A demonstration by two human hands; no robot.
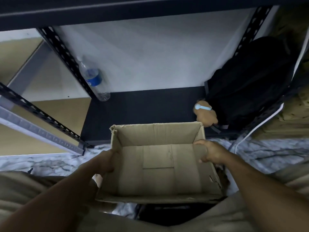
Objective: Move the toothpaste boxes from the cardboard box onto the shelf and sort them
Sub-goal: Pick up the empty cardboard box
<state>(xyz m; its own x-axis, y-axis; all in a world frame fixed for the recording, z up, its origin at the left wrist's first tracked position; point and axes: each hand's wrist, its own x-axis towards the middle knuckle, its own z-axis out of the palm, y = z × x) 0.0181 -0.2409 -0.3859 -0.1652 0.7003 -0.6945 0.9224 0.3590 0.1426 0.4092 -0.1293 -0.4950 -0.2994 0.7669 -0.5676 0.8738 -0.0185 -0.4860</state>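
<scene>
Directly at 6 o'clock we see the cardboard box (pixel 157 173), open top toward us, its bare inner bottom and flap seams showing. The left hand (pixel 107 162) takes the box's 9 o'clock wall, its grip curled over the rim and pinching the cardboard. The right hand (pixel 209 152) does likewise on the 3 o'clock wall, fingers wrapped over the top edge. The box's far wall lies at the front edge of the shelf (pixel 142 113), a dark bottom board; whether they touch we cannot tell. On that board, at 10 o'clock, a clear water bottle (pixel 93 79) with a blue label stands beside a perforated black post (pixel 66 59). At 2 o'clock a black backpack (pixel 250 77) fills the shelf's right end. A small tan plush toy (pixel 206 114) with a pale blue band sits just beside it, near the box's far right corner. Marbled floor (pixel 267 154) shows on either side of the box.
</scene>
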